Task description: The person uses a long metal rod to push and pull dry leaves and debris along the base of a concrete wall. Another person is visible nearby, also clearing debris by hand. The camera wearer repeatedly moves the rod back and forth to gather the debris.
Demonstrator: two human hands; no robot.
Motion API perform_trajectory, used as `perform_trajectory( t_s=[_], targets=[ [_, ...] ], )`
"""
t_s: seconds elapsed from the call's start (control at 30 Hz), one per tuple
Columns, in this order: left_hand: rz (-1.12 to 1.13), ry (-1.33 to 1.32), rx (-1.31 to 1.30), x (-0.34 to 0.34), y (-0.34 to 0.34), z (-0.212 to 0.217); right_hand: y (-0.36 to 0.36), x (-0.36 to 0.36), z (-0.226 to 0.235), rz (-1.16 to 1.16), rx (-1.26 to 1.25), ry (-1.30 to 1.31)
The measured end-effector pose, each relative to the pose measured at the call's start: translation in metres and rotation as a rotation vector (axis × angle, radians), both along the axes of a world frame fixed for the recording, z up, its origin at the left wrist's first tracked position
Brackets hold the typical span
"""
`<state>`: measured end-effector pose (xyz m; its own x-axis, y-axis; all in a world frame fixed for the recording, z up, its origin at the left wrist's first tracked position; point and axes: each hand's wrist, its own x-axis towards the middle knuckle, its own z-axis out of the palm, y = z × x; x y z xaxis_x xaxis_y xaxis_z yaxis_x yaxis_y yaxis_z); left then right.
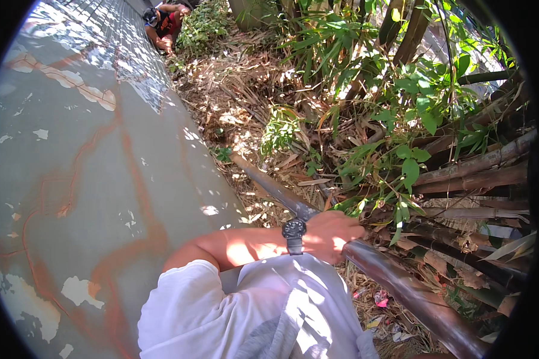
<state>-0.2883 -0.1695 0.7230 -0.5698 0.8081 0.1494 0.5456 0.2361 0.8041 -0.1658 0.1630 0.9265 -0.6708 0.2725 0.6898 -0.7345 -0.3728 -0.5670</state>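
Note:
My left arm, with a black wristwatch (294,233) on it, reaches across the front of my body. At its end my left hand (332,235) is closed around a long, smooth, dark brown pole (410,289). The pole slants from the leaf-covered ground ahead down to the lower right, and looks thicker at the near end. My fingers cover its middle. Whether it is bamboo or a pipe I cannot tell. My right hand is out of the picture.
A grey wall (102,197) with peeling paint and reddish stains runs along the left. Another person (163,25) crouches by its far end. Bamboo stems (473,179) and green leaves crowd the right. Dry leaves (245,113) cover the ground; a pink scrap (381,298) lies near the pole.

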Motion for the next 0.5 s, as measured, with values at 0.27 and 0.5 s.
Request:
perform_trajectory(
  t_s=[0.27, 0.5],
  targets=[
    [0.277, 0.101, -0.223, -0.029, -0.096, -0.195, -0.025, 0.023, -0.100, -0.058, -0.080, -0.315],
    [0.284, 0.023, -0.591, -0.006, -0.009, -0.252, 0.092, 0.079, -0.227, -0.278, -0.332, -0.585]
  ],
)
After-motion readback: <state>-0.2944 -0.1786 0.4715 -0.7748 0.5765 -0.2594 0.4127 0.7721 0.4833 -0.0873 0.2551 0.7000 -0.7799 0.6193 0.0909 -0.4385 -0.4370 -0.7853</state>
